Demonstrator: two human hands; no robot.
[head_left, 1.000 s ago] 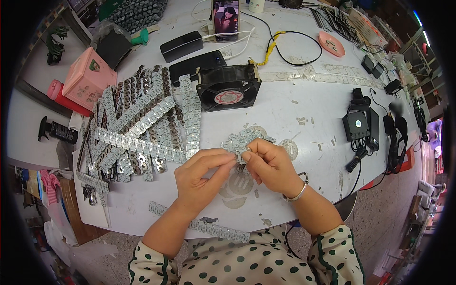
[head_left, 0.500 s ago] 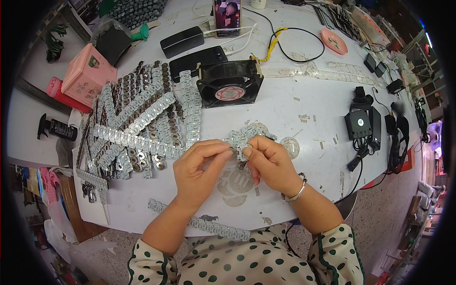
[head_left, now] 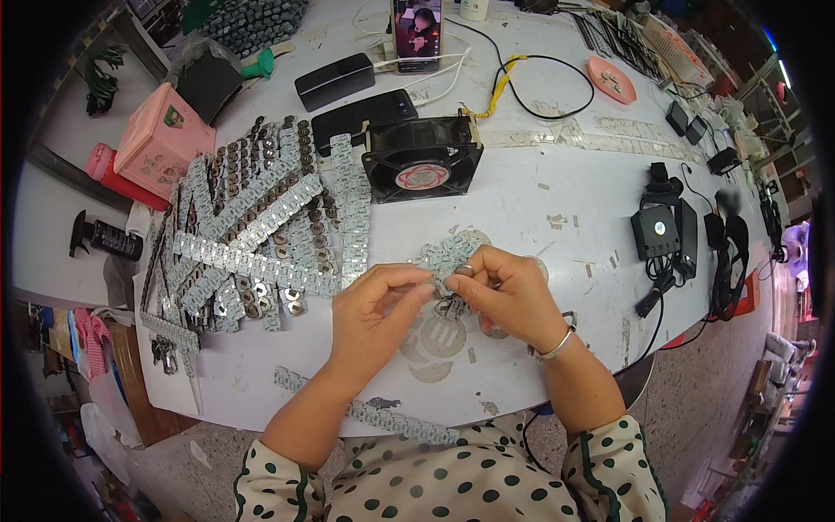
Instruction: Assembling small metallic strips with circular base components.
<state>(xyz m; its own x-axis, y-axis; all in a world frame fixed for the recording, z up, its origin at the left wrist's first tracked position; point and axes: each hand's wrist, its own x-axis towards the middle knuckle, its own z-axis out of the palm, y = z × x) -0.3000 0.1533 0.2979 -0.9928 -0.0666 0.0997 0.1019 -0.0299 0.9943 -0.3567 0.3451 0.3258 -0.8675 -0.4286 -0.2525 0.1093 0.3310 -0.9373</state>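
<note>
My left hand (head_left: 376,315) is closed in a pinch over the table, thumb and fingertips together. Whatever it holds, if anything, is too small to make out. To its right, my right hand (head_left: 513,291) pinches a small round metal disc (head_left: 464,271), like a coin cell, between thumb and forefinger. Just beyond both hands lies a small heap of pale circuit boards (head_left: 445,250), partly covered by the fingers. A long strip of joined circuit boards (head_left: 404,424) lies along the near table edge, partly under my left forearm.
A large pile of circuit-board strips (head_left: 252,235) with round metal pieces lies at left. Behind the hands stands a black fan (head_left: 422,161), near a black power bank (head_left: 335,83) and a propped phone (head_left: 418,35). Black adapters (head_left: 657,230) with cables sit at right, a pink dish (head_left: 611,80) farther back.
Both hands have shifted slightly to the right, and their fingertips are a little farther apart. The round disc in my right fingers now shows more clearly.
</note>
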